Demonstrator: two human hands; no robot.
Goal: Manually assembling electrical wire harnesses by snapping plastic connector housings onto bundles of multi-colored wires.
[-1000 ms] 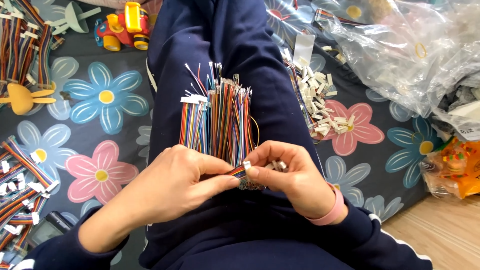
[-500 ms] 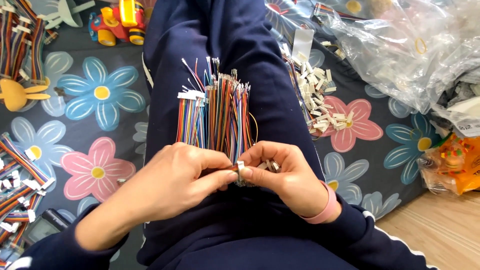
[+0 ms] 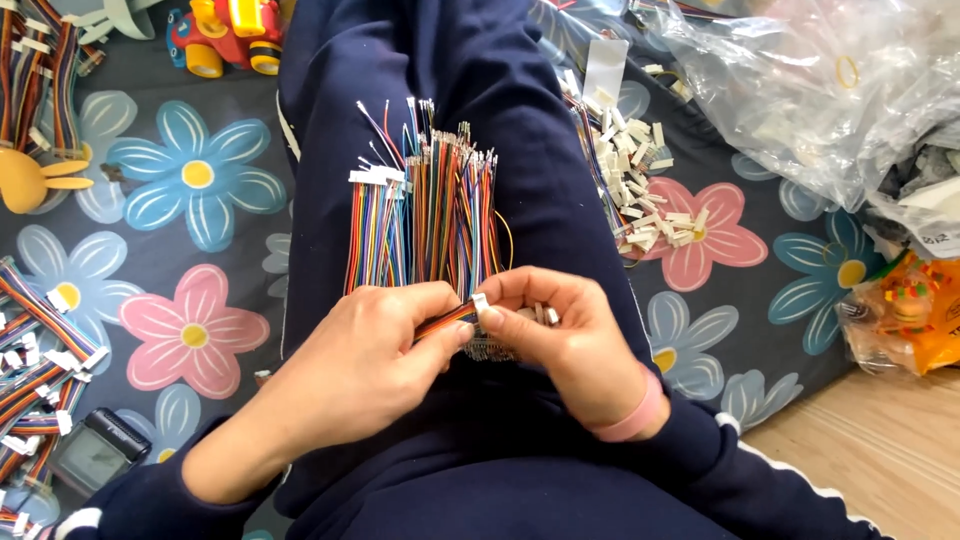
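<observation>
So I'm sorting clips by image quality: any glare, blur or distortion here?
Head view: even soft light, hands and rainbow ribbon cable sharp; glare whitens the clear plastic bags top right; slight wide-angle stretch at the edges; no motion blur.

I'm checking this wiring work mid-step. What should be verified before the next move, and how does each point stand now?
1. Left hand grips the ribbon wire: ok.
2. Right hand pinches the white connector at the wire's end: ok.
3. Wire fully seated in connector: cannot tell, fingers cover it.
4. Wire bundle rests on the lap: ok.
5. Spare connectors lie on the mat beside the right leg: ok.
</observation>
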